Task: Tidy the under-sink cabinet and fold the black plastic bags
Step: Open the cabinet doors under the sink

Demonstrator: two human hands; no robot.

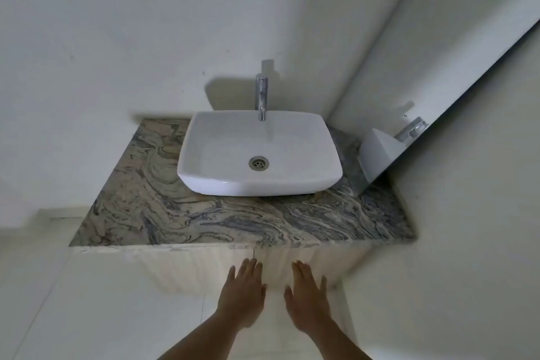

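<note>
So the under-sink cabinet (190,269) sits right below the marbled stone countertop (204,219), pale wood-grain doors closed, with a thin seam (253,254) between them. Both hands are stretched out toward the doors, one on each side of that seam. The left hand (242,298) and right hand (306,301) are flat, fingers straight, holding nothing, close together but not touching. Can't tell if the fingertips actually touch the doors. Up top there's a white basin (233,184) with a chrome faucet (262,96) behind it, and a mirror (438,52) on the right wall.
</note>
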